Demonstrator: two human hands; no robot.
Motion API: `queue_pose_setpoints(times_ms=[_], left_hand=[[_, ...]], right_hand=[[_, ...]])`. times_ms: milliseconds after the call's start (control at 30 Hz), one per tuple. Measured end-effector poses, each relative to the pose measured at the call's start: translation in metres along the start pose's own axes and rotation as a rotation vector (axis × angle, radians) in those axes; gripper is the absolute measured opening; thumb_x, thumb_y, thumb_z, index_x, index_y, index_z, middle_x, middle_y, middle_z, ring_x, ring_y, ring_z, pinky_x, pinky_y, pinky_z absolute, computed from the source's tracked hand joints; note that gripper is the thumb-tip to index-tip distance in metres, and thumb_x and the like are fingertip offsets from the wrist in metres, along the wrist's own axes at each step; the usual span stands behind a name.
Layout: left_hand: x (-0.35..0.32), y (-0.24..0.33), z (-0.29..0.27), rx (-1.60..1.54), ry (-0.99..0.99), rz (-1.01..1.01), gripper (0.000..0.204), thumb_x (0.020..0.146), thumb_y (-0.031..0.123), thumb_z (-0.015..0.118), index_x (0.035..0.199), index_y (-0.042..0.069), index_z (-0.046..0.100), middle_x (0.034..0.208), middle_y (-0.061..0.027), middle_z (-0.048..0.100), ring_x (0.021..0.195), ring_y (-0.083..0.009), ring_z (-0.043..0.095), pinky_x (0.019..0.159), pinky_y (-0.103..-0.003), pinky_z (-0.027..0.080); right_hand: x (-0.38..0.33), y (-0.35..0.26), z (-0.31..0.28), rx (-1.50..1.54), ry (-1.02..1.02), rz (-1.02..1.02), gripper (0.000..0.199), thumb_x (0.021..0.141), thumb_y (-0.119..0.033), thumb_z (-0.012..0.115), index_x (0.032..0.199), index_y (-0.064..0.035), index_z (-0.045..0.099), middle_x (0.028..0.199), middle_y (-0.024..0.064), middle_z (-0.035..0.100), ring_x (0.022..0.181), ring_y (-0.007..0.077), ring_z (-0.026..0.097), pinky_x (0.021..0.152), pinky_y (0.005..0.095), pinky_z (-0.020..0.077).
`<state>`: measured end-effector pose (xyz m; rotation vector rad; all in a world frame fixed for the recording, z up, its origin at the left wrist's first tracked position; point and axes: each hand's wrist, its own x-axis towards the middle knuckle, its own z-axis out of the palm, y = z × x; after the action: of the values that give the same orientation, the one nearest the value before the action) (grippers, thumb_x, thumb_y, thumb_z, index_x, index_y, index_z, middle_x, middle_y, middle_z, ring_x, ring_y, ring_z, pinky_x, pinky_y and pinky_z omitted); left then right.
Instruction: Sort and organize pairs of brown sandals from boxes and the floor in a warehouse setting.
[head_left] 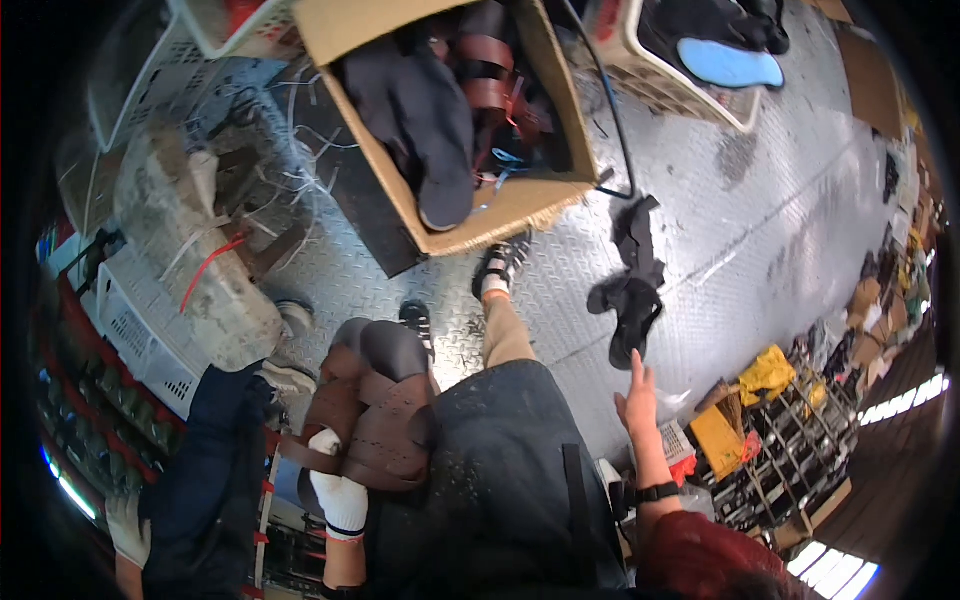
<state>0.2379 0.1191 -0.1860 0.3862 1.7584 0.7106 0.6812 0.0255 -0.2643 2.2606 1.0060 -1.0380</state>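
Brown sandals (390, 415) above textured metal floor (740, 225), white crates (150, 325) around

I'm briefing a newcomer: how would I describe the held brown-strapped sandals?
Start at the open cardboard box on the metal floor, then look lower, to the dark cloth over the person's lap. Just left of it, the white-gloved left hand holds sandals with dark soles and brown straps. Other brown straps lie in the box, but these are held.

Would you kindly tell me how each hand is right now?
Left hand: closed, holding brown-strapped footwear.
Right hand: open, fingers extended near black footwear.
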Motion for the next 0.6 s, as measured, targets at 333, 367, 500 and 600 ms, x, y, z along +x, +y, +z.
queue_pose_setpoints(times_ms=[333, 367, 500, 600], left_hand=[[-0.004, 0.01, -0.011, 0.311, -0.089, 0.073, 0.042, 0.093, 0.016, 0.047, 0.131, 0.002, 0.037, 0.132, -0.0135, 0.042, 0.118, -0.0245, 0.045, 0.1, -0.038, 0.037], [-0.003, 0.009, -0.007, 0.268, -0.078, 0.058, 0.043, 0.093, 0.016, 0.047, 0.132, 0.001, 0.035, 0.133, -0.014, 0.041, 0.118, -0.0248, 0.044, 0.1, -0.038, 0.036], [-0.003, 0.0, 0.001, 0.21, -0.072, 0.041, 0.043, 0.093, 0.015, 0.047, 0.132, 0.002, 0.035, 0.133, -0.0143, 0.041, 0.118, -0.0247, 0.044, 0.1, -0.039, 0.037], [0.0, 0.004, 0.007, 0.113, -0.067, -0.005, 0.043, 0.091, 0.01, 0.047, 0.131, 0.003, 0.037, 0.132, -0.0121, 0.042, 0.118, -0.0234, 0.044, 0.1, -0.037, 0.036]], right_hand=[[0.056, -0.188, -0.006, 0.638, 0.066, -0.56, 0.024, 0.085, -0.013, 0.057, 0.107, -0.0026, 0.059, 0.098, 0.0154, 0.063, 0.088, 0.0283, 0.062, 0.074, 0.0344, 0.0484], [0.07, -0.218, -0.015, 0.836, 0.157, -0.516, 0.023, 0.085, -0.013, 0.057, 0.106, -0.0024, 0.059, 0.1, 0.0156, 0.062, 0.089, 0.0286, 0.062, 0.074, 0.0336, 0.0478], [0.166, -0.311, -0.026, 0.828, 0.56, -0.538, 0.067, 0.076, -0.024, 0.069, 0.126, 0.0083, 0.039, 0.118, 0.0273, 0.05, 0.111, 0.0385, 0.049, 0.095, 0.0401, 0.0387], [0.207, -0.358, -0.017, 0.753, 0.26, -0.211, 0.071, 0.071, -0.03, 0.073, 0.124, 0.0045, 0.041, 0.117, 0.0277, 0.051, 0.108, 0.0395, 0.051, 0.093, 0.041, 0.0419]])
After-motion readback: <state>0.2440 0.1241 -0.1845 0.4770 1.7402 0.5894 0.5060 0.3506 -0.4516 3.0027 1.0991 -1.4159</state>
